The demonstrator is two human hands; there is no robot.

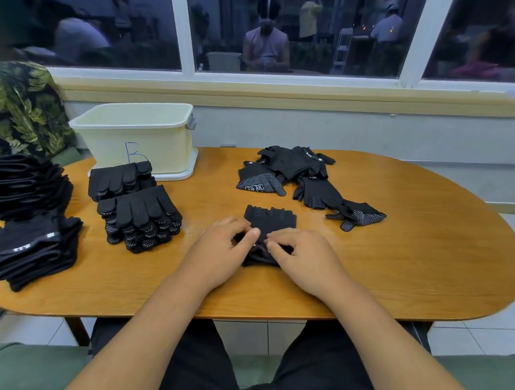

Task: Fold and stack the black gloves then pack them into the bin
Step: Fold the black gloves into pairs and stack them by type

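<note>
A black glove lies flat at the middle of the wooden table, fingers pointing away from me. My left hand and my right hand both pinch its cuff end, which is bunched up between them. Several loose black gloves lie in a heap behind it. Two stacks of folded gloves stand to the left, in front of the cream bin. More folded stacks sit at the far left edge.
The bin, marked with a blue letter, stands on its lid at the back left of the table. A leafy-patterned cushion lies behind the left stacks. A window ledge runs along the back. My legs are under the near table edge.
</note>
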